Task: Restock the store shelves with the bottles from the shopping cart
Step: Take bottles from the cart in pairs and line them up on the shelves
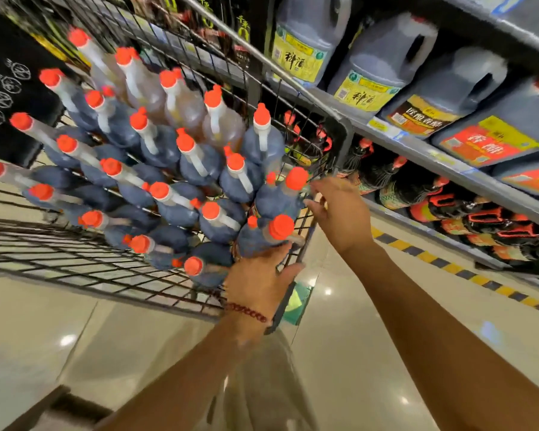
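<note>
Bottles (199,160) in cart (75,262); shelves (417,141) right

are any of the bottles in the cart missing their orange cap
No, every bottle visible in the cart carries an orange cap.

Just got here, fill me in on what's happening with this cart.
A person is restocking from a wire shopping cart packed with red-capped bottles, parked beside the store shelves. The left hand grips the nearest dark bottle at the cart's corner. The right hand reaches for the next bottle, fingers at it but not clearly closed. Large jugs already fill the upper shelf.
</note>
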The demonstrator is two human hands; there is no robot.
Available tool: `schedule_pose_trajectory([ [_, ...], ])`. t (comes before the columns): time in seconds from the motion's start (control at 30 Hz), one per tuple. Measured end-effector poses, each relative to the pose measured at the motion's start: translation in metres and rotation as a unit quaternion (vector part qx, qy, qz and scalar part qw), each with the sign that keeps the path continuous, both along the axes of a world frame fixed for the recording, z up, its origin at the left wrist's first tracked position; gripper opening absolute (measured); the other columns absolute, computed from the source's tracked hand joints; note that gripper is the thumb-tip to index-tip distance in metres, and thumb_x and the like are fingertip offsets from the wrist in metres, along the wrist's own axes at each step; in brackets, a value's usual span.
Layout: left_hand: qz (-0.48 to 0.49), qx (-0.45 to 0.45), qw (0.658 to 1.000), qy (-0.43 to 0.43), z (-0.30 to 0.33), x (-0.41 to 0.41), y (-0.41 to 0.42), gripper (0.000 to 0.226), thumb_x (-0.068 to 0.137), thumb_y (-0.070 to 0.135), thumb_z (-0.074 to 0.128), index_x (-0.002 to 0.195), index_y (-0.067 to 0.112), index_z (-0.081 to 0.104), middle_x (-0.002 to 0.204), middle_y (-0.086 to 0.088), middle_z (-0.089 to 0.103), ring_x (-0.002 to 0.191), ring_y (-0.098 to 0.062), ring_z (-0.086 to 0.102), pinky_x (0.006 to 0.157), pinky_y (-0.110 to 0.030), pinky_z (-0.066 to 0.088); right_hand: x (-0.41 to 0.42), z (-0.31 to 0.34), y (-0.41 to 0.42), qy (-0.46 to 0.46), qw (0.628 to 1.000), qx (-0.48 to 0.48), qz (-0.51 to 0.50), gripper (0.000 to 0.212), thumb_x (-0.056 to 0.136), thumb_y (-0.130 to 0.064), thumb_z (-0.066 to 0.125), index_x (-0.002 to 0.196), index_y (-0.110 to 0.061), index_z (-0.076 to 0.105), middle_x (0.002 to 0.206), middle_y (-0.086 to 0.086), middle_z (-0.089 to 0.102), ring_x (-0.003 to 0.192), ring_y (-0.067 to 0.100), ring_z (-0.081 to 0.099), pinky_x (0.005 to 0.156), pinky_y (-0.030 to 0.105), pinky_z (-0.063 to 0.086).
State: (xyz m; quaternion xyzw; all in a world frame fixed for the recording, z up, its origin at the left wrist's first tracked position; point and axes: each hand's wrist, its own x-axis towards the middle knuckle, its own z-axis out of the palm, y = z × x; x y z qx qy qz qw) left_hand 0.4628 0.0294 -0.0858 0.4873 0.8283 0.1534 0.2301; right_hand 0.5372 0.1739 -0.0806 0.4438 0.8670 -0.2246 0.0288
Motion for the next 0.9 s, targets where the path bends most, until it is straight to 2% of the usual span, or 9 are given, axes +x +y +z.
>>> schedule_pose_trajectory([
  [0.07,0.098,0.064,0.993,-0.024,-0.001,0.011,0.006,0.032,0.072,0.053,0.056,0.085,0.031,0.075,0.060,0.005,0.070,0.056,-0.008,0.062,0.046,-0.021,0.042,-0.004,-0.006,0.009,0.001,1.000,0.008,0.014,0.020,0.086,-0.021,0.061,0.104,-0.011,0.065,0.108,0.011,0.063,0.104,0.035,0.055,0.078,0.039,0.046],
  [0.1,0.145,0.104,0.984,-0.027,-0.006,0.018,0.007,0.024,0.070,0.049,0.061,0.078,0.030,0.073,0.052,0.005,0.065,0.064,-0.010,0.058,0.045,-0.018,0.035,-0.007,-0.010,0.013,-0.007,1.000,0.017,0.020,0.017,0.084,-0.022,0.062,0.098,-0.012,0.066,0.105,0.009,0.064,0.103,0.034,0.055,0.075,0.037,0.045],
  [0.2,0.199,0.099,0.972,-0.076,-0.010,0.030,0.014,0.015,0.077,0.039,0.067,0.082,0.026,0.072,0.058,0.000,0.067,0.087,-0.012,0.047,0.057,-0.020,0.028,-0.014,-0.020,0.017,-0.052,0.997,0.053,0.028,0.013,0.081,-0.021,0.062,0.090,-0.013,0.067,0.097,0.010,0.066,0.097,0.033,0.058,0.065,0.033,0.043],
  [0.27,0.233,0.098,0.959,-0.127,-0.005,0.035,0.019,0.012,0.078,0.038,0.066,0.076,0.027,0.070,0.058,0.006,0.066,0.080,-0.005,0.051,0.058,-0.014,0.030,-0.016,-0.026,0.017,-0.033,0.996,0.088,0.002,0.006,0.072,-0.010,0.066,0.077,-0.008,0.068,0.080,0.013,0.067,0.080,0.035,0.063,0.048,0.024,0.029],
  [0.37,0.298,0.121,0.929,-0.182,-0.002,0.039,0.024,0.005,0.073,0.036,0.063,0.077,0.032,0.063,0.059,0.030,0.054,0.057,0.018,0.050,0.055,0.001,0.032,-0.018,-0.033,0.017,0.001,0.992,0.126,-0.021,0.003,0.060,-0.006,0.069,0.061,-0.007,0.067,0.061,0.013,0.064,0.062,0.035,0.062,0.051,0.015,0.005],
  [0.43,0.318,0.124,0.916,-0.211,-0.006,0.039,0.024,0.018,0.071,0.037,0.063,0.089,0.037,0.061,0.054,0.030,0.052,0.051,0.015,0.048,0.053,0.001,0.032,-0.015,-0.037,0.017,0.003,0.992,0.127,-0.006,0.004,0.064,-0.010,0.066,0.064,-0.010,0.070,0.066,0.011,0.066,0.067,0.034,0.062,0.048,0.018,0.010],
  [0.53,0.352,0.150,0.881,-0.280,-0.006,0.036,0.022,0.018,0.075,0.019,0.073,0.059,0.022,0.066,0.041,0.017,0.048,0.040,0.004,0.043,0.047,-0.004,0.033,-0.009,-0.033,0.018,0.048,0.994,0.097,0.004,0.013,0.077,-0.022,0.060,0.073,-0.017,0.071,0.076,0.006,0.068,0.076,0.032,0.061,0.055,0.026,0.029],
  [0.63,0.386,0.183,0.833,-0.353,0.002,0.034,0.016,0.032,0.076,-0.002,0.072,0.057,0.023,0.064,0.044,0.007,0.047,0.038,-0.002,0.039,0.042,-0.009,0.035,-0.003,-0.028,0.013,0.088,0.995,0.056,0.001,0.024,0.081,-0.034,0.053,0.079,-0.018,0.070,0.081,0.005,0.070,0.083,0.032,0.059,0.060,0.031,0.039],
  [0.9,0.419,0.293,0.764,-0.395,0.058,-0.001,0.006,0.036,0.076,-0.005,0.069,0.051,0.020,0.065,0.046,0.000,0.054,0.038,-0.005,0.045,0.040,-0.015,0.043,-0.018,0.022,-0.005,0.222,0.974,-0.039,0.016,0.038,0.084,-0.040,0.047,0.086,-0.005,0.063,0.081,0.014,0.063,0.079,0.034,0.056,0.064,0.038,0.039],
])
